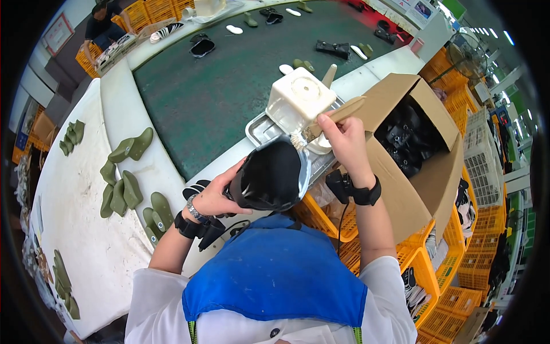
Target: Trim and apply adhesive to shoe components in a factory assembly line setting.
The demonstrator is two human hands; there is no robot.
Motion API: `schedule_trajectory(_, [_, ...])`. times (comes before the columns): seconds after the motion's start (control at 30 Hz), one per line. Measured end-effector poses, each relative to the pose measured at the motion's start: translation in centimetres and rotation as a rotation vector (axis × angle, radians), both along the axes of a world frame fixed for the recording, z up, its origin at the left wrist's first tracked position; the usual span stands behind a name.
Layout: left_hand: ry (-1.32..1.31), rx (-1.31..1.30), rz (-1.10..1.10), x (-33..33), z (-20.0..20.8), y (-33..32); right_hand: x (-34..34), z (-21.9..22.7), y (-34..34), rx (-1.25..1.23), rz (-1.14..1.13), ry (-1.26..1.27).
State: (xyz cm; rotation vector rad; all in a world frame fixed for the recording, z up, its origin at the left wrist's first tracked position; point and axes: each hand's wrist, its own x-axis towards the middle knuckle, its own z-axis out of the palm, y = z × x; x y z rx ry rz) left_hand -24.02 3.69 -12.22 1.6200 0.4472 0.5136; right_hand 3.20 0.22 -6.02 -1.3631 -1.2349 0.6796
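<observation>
My left hand (216, 194) is closed round the side of a black boot upper (266, 180), its wide opening facing up and its pale edge on the right. In my right hand (345, 143) is the wooden handle of a brush (350, 108). The brush's light bristles touch or nearly touch the upper's far right rim; contact is hard to tell. Just beyond the brush, a white square plastic container (292, 102) stands in a metal tray (256, 131). Black straps with small devices circle both wrists.
Green shoe lasts (132, 189) lie on the white table (74, 218) at left. A green conveyor (189, 103) carries boot uppers, lasts and white insoles. At right stands an open cardboard box (395, 195) of black boot uppers, above orange crates (421, 286). Another person (106, 26) works far left.
</observation>
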Motion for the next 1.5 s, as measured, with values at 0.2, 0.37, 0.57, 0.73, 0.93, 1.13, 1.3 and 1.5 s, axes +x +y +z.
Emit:
schedule_trajectory(0.2, [-0.076,-0.161,-0.214,-1.1,-1.3,1.7,0.4,-0.1,0.0,-0.006,0.177,0.042])
schedule_trajectory(0.37, [-0.120,-0.220,-0.206,-0.4,-1.1,1.7,0.3,-0.7,-0.3,0.116,0.193,0.071])
schedule_trajectory(0.57, [0.106,0.571,0.387,2.4,0.4,0.6,-1.3,-1.2,-1.1,0.168,-0.023,0.130])
schedule_trajectory(0.73, [0.023,0.781,0.496,3.0,0.7,1.0,-2.8,-3.0,-1.9,0.233,0.006,-0.106])
schedule_trajectory(0.93, [0.089,1.076,0.612,3.0,-0.2,1.2,-4.1,-2.6,-3.1,0.146,0.161,0.011])
schedule_trajectory(1.13, [0.076,1.111,0.645,3.1,-0.2,0.9,-3.1,-4.2,-2.8,0.018,0.031,0.303])
schedule_trajectory(1.3, [0.007,0.946,0.533,2.9,0.2,0.7,-2.5,-4.8,-1.7,0.225,-0.100,0.190])
schedule_trajectory(1.5, [-0.104,0.346,0.428,2.5,-0.3,1.6,-1.3,-4.2,-1.2,0.293,-0.149,0.044])
